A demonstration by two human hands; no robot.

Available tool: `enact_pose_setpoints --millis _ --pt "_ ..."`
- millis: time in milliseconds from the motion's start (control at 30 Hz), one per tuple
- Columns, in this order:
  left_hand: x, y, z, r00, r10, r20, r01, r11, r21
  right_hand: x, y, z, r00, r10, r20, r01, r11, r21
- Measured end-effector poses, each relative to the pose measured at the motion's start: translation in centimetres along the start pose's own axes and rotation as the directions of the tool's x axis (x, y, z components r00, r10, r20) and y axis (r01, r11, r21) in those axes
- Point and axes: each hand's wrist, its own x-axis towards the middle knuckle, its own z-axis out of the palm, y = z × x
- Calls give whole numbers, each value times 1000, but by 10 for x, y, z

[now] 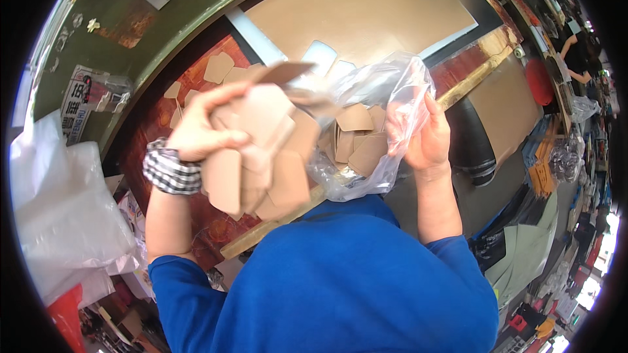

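Note:
My left hand [212,124], with a black-and-white checked band at the wrist, is closed round a loose bunch of tan cut pieces [255,150]. They look like flat leather or card with angled corners, and some are smeared by motion. My right hand [425,134] grips the rim of a clear plastic bag [409,82] and holds its mouth toward the left. Inside the bag lie several more tan pieces [356,144]. The bunch in my left hand is beside the bag's mouth, on its left.
More tan pieces [219,67] lie on the reddish worn board [154,124]. Beyond it is a large tan sheet [366,6] under a green machine body [190,10]. Clear plastic bags [72,189] hang at the left. A black rolled item [474,147] lies at the right; a person [579,49] is farther off.

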Motion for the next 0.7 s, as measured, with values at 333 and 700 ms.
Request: enact_pose_setpoints --millis 333,700 --pt "113 -26 114 951 -68 303 101 991 -93 -32 -49 11 987 25 158 38 922 -385" --pt "110 -40 226 885 440 -150 -246 718 651 -18 -48 -13 993 -102 -56 91 982 -168"
